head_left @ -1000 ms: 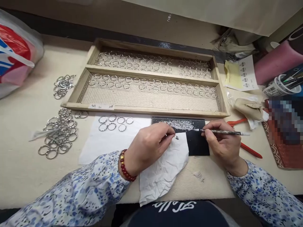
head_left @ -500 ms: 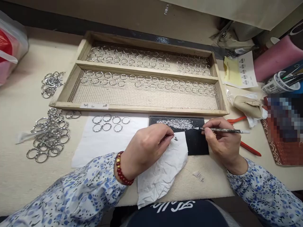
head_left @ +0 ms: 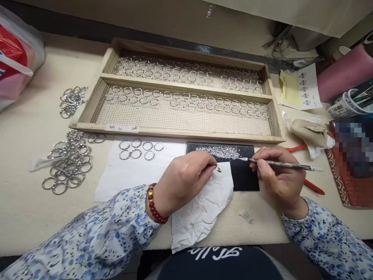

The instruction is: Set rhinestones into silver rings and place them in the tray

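My left hand (head_left: 183, 181) is closed in a pinch on a small metal ring piece (head_left: 218, 168), held over a crumpled white paper (head_left: 201, 212). My right hand (head_left: 276, 177) grips a thin pick stick (head_left: 287, 166) like a pen. Its white tip touches the right end of a heap of tiny silver stones (head_left: 218, 151) on a black tray (head_left: 244, 179). Several finished rings (head_left: 140, 149) lie in two rows on a white sheet (head_left: 128, 177) to the left.
A wooden mesh tray (head_left: 180, 134) with rows of rings fills the far side of the bench. Loose ring piles (head_left: 68, 165) lie at the left near a plastic bag (head_left: 17, 58). Red-handled pliers (head_left: 313, 186), papers, a tape roll and a pink roll crowd the right.
The view has shifted slightly. My right hand drew the stick a little to the right along the stones. The left hand keeps its pinch in the same place.
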### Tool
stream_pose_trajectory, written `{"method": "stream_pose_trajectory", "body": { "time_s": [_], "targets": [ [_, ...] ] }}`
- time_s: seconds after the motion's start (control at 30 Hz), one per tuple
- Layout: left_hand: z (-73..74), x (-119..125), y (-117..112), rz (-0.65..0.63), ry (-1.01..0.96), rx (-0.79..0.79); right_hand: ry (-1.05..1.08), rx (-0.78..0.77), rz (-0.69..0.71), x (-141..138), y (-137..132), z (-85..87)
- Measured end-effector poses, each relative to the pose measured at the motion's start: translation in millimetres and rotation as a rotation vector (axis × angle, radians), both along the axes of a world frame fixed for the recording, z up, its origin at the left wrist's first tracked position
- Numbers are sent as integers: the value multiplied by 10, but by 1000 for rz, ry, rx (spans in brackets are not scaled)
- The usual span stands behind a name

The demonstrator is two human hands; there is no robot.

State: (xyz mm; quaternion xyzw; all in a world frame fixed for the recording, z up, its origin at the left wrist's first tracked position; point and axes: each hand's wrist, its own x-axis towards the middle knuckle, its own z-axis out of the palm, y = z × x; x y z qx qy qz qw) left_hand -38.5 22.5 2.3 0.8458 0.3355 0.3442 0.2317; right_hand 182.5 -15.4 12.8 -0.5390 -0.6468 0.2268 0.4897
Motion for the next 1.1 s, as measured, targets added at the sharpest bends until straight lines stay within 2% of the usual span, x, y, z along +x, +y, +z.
{"method": "stream_pose_trajectory", "body": {
  "time_s": [0.13, 0.27, 1.1],
  "targets": [
    [-6, 14, 4, 4, 0, 5, 108, 27, 224, -92, -31, 28],
    [-6, 23, 9, 5, -2, -10, 119, 15, 323, -132, -50, 8],
    [-23, 39, 20, 6, 9, 9, 55, 16, 314, -140, -44, -6]
  ]
}}
